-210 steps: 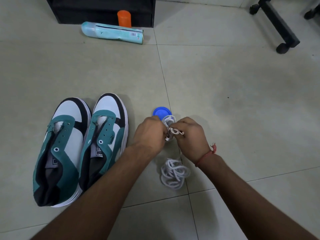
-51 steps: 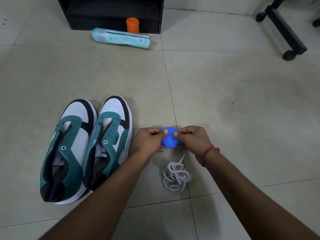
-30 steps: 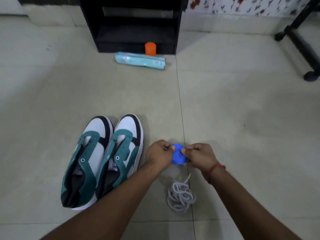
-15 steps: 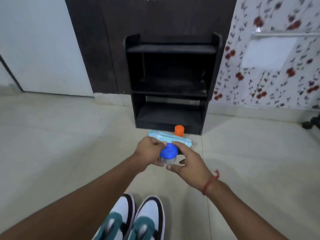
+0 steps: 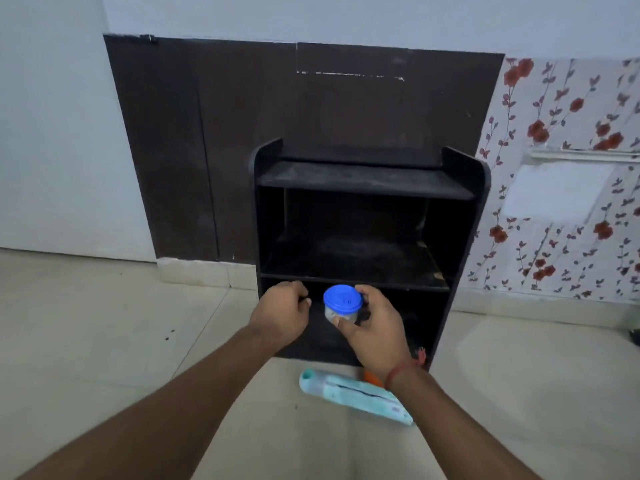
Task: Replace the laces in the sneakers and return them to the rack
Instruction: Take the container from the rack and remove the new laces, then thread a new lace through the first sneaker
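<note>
Gaze lifts from sneakers to rack; right hand grasps blue-lidded jar, left hand clenched, released it; lacing paused.

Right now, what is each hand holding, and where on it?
Right hand grips the jar by its clear side, below the blue lid. Left hand holds nothing.

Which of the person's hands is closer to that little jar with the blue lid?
The right hand: its fingers and thumb curl around the jar and hold it in front of the black rack. The left hand is just to the jar's left, apart from it, holding nothing.
</note>
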